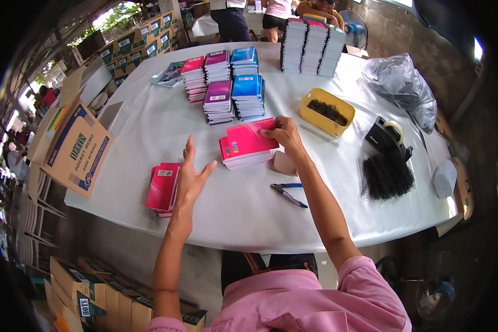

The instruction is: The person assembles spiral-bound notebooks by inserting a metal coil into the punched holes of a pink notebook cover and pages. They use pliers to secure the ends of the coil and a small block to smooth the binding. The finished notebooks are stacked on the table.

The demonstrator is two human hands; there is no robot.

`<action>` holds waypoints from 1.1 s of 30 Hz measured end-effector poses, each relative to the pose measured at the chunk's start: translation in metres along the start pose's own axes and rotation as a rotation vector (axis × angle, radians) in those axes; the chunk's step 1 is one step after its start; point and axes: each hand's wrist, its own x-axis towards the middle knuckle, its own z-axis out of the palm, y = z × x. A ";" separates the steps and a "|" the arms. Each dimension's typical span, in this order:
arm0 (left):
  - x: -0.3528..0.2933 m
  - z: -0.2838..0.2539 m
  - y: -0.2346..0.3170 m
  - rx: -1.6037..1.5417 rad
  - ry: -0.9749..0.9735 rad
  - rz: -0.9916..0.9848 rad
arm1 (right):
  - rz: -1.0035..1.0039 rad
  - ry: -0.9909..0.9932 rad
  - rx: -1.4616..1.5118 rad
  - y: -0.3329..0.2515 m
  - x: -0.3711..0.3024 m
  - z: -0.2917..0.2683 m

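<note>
My right hand pinches the right edge of a pink notebook, which lies over a short stack of pink notebooks. Fingers spread and thumb out, my left hand is raised with nothing in it. Just left of it, a smaller pile of pink spiral notebooks rests near the table's front edge. A small brownish block sits beneath my right wrist. Blue-handled pliers lie on the table, left of my right forearm.
Stacks of pink, purple and blue notebooks stand at mid-table. Tall notebook stacks are behind. A yellow tub holds dark bits. A tape dispenser and black spiral coils lie right; a cardboard box is left. People are beyond.
</note>
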 end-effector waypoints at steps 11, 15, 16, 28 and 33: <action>-0.097 0.043 -0.010 -0.652 -0.207 -0.211 | -0.021 -0.295 0.234 0.044 -0.180 0.037; -0.078 0.038 0.034 0.171 -0.032 0.275 | -0.030 -0.290 0.227 0.051 -0.184 0.040; -0.075 0.042 0.045 0.326 -0.123 0.308 | -0.028 -0.280 0.222 0.061 -0.185 0.041; -0.070 0.077 0.043 0.680 -0.462 0.326 | -0.056 0.628 -1.405 0.112 -0.090 -0.212; -0.068 0.077 0.050 0.668 -0.459 0.266 | 0.013 0.462 -1.132 0.127 -0.093 -0.241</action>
